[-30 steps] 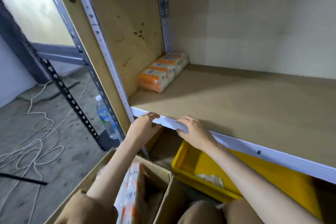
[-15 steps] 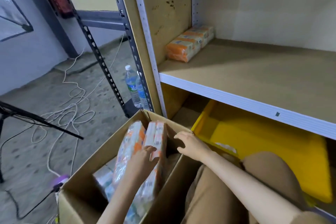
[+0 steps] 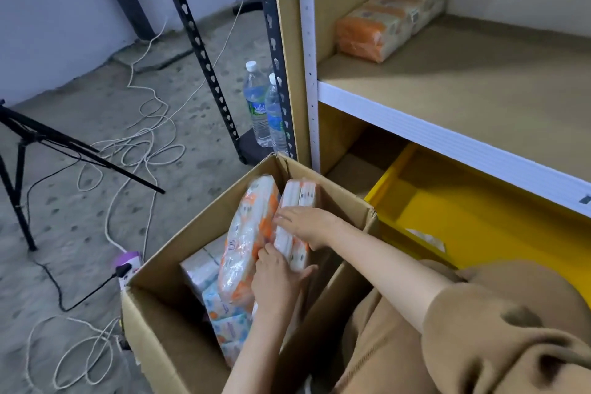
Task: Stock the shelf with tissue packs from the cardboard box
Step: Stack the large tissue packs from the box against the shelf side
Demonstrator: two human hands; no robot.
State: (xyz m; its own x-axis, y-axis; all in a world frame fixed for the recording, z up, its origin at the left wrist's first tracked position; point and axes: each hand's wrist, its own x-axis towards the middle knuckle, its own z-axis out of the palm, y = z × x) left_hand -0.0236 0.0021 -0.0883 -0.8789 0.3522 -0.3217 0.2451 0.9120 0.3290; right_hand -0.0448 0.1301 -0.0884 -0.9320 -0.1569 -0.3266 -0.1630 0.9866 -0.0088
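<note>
Barely begun: one row of tissue packs lies on the shelf well above both grips, while left hand and right hand close around an upright pack inside the cardboard box, others beside it.

Storeroom or stockroom, showing as a bare working space. Rough, stained grey concrete floor is lying under loose coils of white cord. Boltless slotted-steel shelving with fibreboard decks is standing against a plain wall, beside a dark perforated metal upright. An open brown cardboard box is sitting on the floor; a yellow plastic bin is occupying the bottom level. Two clear water bottles are standing by the rack.
</note>
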